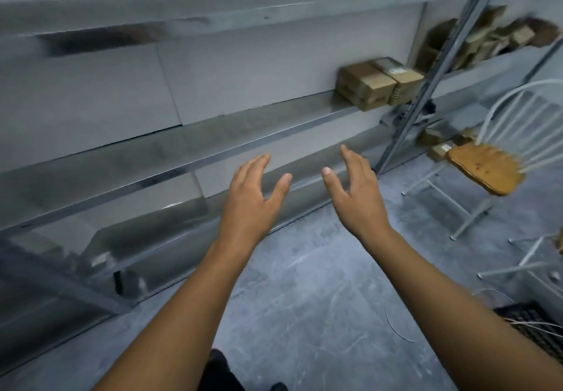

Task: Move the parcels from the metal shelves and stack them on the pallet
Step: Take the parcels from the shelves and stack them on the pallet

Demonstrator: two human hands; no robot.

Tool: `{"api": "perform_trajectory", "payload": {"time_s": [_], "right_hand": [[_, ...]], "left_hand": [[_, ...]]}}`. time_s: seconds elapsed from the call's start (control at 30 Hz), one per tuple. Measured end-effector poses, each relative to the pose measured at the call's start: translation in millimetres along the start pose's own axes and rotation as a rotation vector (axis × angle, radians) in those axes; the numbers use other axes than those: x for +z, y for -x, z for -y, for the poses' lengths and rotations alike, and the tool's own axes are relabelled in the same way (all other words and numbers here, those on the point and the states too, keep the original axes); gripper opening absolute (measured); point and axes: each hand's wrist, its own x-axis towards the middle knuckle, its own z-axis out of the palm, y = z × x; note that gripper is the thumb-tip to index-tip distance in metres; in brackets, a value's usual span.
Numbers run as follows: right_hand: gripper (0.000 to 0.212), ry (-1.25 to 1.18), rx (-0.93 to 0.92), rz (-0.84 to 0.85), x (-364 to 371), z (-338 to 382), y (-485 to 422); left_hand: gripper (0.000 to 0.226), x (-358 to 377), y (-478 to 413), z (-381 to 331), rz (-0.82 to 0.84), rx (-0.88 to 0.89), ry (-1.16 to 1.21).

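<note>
1. Head view: two bare forearms come up from the bottom edge toward the middle of the frame. The left hand (253, 195) is empty, with its fingers straight and loosely spread and the thumb held out to the side.
2. The right hand (356, 195) is just beside it, also relaxed and holding nothing. The palms are turned toward each other with a gap between them.
3. Both hands sit in front of the metal shelves (182, 146), which run from the left edge to right of centre. In the picture they overlap the front lip of a lower shelf, but I cannot tell whether they touch it.
4. The two parcels (364, 86) are brown cardboard boxes. They stand side by side and touching on the middle shelf, right of centre, close against the slanting upright post (441, 64). They are above and to the right of the hands, well apart from them.
5. Past the post, in the upper right corner, a pile of parcels (487, 37) lies jumbled on another shelf. It is too blurred to count.
6. Low at the right, some small parcels (438, 146) sit behind the chair seat, one of them with a pale label.
7. The chair (484, 168) has a white metal frame and a wooden seat. It stands near the right edge on the grey, scuffed floor (304, 284).
8. In the lower right corner is a dark gridded object (530, 320) with pale wires across it, and I cannot tell what it is.
</note>
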Motion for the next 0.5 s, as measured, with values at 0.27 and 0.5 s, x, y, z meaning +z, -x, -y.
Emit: {"api": "perform_trajectory", "payload": {"time_s": [0.27, 0.5], "right_hand": [[0.076, 0.003, 0.14, -0.075, -29, -80, -64], [0.067, 0.066, 0.228, -0.114, -40, -128, -168]], "left_hand": [[0.062, 99, -87, -21, 0.149, 0.048, 0.059], [0.059, 180, -204, -20, 0.218, 0.042, 0.116]]}}
